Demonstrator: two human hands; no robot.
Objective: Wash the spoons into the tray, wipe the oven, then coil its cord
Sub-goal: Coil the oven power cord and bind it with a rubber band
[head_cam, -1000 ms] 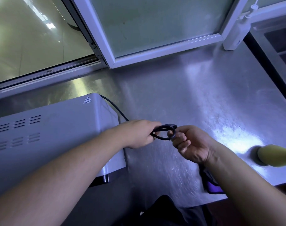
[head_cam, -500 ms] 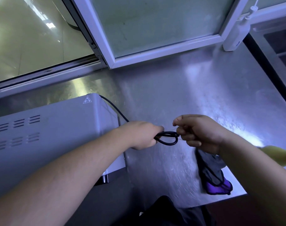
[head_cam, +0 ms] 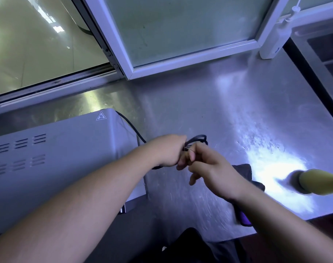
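Note:
The silver oven (head_cam: 53,160) stands at the left of the steel counter (head_cam: 228,114), a heat-warning sticker on its top corner. Its black cord (head_cam: 130,126) runs from behind the oven's right corner to my left hand (head_cam: 167,150), which grips a small bundle of coiled loops (head_cam: 198,139) sticking out past its fingers. My right hand (head_cam: 209,168) is right against the left one, its thumb and forefinger pinching the cord at the loops, the other fingers loosely spread. Spoons and tray are out of view.
A dark cloth with a purple edge (head_cam: 243,173) lies on the counter under my right wrist. A yellow rounded object (head_cam: 317,184) sits at the right edge. A white bottle (head_cam: 275,42) stands by the window frame, and a sink (head_cam: 325,54) lies at far right.
My right hand has moved left and back against my left hand, from a closed grip on the loop's far end to a pinch with fingers spread. The coil now points further away.

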